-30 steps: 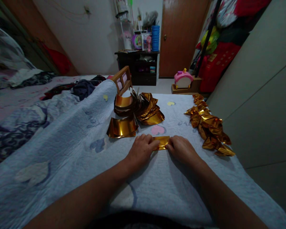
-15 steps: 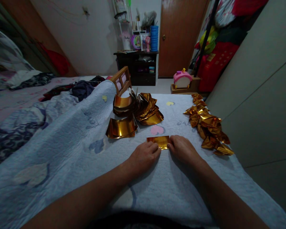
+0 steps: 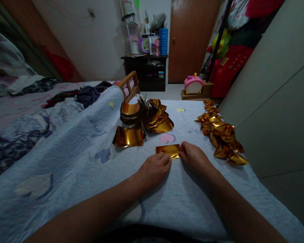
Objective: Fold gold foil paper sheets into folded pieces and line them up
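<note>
Hands, L [image 3: 154, 168] & R [image 3: 194, 156], fingers curled, press gold foil sheet [image 3: 168, 150] flat on bed quilt [image 3: 73, 158]; prob. best w/ edges aligned, firm even crease.

Dim indoor light, heavy shadows, wide-angle edge distortion, glints on foil

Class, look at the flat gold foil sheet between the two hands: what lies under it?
The flat gold foil sheet lies on the pale blue quilted blanket. The left hand and right hand cover its near edge; anything beneath the sheet itself is hidden.
</note>
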A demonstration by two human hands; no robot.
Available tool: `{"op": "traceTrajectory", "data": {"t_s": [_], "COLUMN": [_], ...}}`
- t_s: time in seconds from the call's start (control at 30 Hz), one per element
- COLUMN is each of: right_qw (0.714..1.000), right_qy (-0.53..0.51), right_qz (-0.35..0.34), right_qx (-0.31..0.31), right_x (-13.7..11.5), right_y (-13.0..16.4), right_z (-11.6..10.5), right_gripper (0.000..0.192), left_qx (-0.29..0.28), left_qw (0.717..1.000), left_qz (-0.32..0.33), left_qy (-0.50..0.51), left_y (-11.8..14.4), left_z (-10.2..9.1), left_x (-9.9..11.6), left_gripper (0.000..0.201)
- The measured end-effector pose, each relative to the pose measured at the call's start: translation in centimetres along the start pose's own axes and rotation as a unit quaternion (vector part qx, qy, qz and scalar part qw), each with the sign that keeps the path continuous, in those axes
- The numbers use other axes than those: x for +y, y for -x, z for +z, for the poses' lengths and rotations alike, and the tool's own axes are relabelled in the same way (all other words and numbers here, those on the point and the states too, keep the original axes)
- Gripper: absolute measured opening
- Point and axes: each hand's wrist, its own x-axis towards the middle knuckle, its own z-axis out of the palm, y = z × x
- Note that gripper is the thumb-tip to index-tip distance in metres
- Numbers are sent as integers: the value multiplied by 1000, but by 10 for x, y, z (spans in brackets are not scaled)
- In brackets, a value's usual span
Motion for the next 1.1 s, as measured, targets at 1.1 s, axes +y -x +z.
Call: {"op": "traceTrajectory", "data": {"t_s": [1.1], "right_qw": [993], "right_qy": [84], "right_qz": [-76], "right_qx": [26], "right_x": [-41], "right_y": [6], "right_z": [24], "right_gripper": [15], "left_qx": [29], "left_qw": [948], "left_qz": [-220], "left_qy": [228], "left_y": [-3], "left_z": [7], "left_x": [-29], "left_gripper": [9]}}
